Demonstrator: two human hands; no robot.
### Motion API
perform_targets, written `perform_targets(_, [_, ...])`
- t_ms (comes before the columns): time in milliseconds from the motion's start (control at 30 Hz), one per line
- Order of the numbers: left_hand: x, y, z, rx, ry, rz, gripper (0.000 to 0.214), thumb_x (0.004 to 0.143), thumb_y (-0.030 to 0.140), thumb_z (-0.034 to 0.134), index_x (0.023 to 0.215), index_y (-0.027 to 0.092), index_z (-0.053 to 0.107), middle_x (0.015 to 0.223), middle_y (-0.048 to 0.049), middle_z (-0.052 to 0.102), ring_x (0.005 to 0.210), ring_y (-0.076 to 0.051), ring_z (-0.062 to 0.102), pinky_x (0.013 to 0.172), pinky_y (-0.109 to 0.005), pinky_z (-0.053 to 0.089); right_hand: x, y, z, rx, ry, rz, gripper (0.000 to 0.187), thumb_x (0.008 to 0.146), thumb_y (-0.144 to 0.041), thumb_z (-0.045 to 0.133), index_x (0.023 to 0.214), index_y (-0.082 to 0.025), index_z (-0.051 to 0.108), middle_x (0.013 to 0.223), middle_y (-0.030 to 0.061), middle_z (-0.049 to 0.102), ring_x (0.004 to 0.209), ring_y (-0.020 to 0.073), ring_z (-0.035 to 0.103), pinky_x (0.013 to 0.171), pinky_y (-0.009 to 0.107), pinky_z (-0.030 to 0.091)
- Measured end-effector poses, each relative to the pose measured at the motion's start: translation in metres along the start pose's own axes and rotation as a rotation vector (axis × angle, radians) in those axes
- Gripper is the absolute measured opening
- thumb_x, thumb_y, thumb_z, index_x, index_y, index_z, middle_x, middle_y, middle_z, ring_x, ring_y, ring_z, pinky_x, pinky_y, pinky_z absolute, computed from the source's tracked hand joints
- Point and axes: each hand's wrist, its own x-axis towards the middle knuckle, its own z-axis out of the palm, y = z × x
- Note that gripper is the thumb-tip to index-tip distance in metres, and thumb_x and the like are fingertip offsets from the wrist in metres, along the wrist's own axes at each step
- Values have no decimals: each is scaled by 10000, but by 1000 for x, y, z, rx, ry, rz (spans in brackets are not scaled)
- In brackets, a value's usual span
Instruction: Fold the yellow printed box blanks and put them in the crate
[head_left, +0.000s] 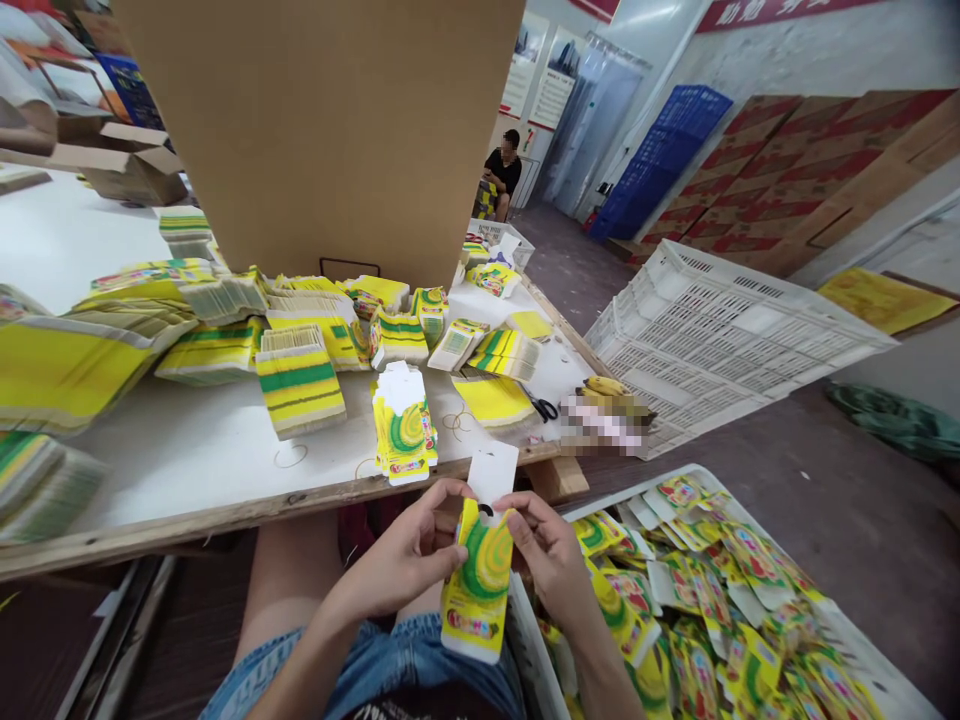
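Observation:
A yellow and green printed carton [480, 575] is held upright over my lap, its white top flap [493, 472] standing up. My left hand [420, 545] grips its left edge between thumb and fingers. At the upper right corner, just below the flap, my right hand [541, 545] pinches the carton. A small dark opening shows between the two hands. On the table edge in front lies a small stack of flat cartons [405, 425] of the same print. Whether anything is inside the held carton cannot be seen.
Bundled flat cartons [300, 385] cover much of the white table [225, 455] before a tall cardboard sheet [322, 130]. Black scissors [544, 407] and bananas [606, 386] lie at its right. A white crate [705, 470] of cartons stands at my right, near stacked white crates [705, 340]. A person [504, 172] sits farther back.

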Motion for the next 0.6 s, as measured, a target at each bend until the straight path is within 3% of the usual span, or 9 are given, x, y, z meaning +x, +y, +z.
perform_targets(67, [0,-1,1,22,27,37,355,871,223,625,1176,232,444,1009,-73,678,930,-196,676,818,-299,512,-1,1,3,-4,19,-54,323,861,-432,668,1111,-229,652,879,48,692,730,173,626,680,273,523])
perform_targets(133, [1,-2,2,61,55,70,349,895,231,592,1203,235,427,1077,-87,666,950,-194,668,839,-306,503,-1,2,4,-4,33,-83,362,873,-409,659,1189,-238,624,1011,75,701,867,206,649,789,312,527])
perform_targets(367, [2,-6,11,317,80,79,310,912,207,552,1198,228,434,936,-41,664,854,-159,628,768,-257,478,-3,6,0,-89,124,-102,286,883,-428,635,1064,-208,663,929,72,723,786,197,658,699,274,524])
perform_targets(600, [2,-12,11,352,82,152,316,932,198,515,1234,197,423,1071,-93,663,981,-196,623,869,-326,466,-1,6,-6,-182,101,-175,217,902,-404,610,921,-196,666,806,33,686,719,164,628,628,227,486])
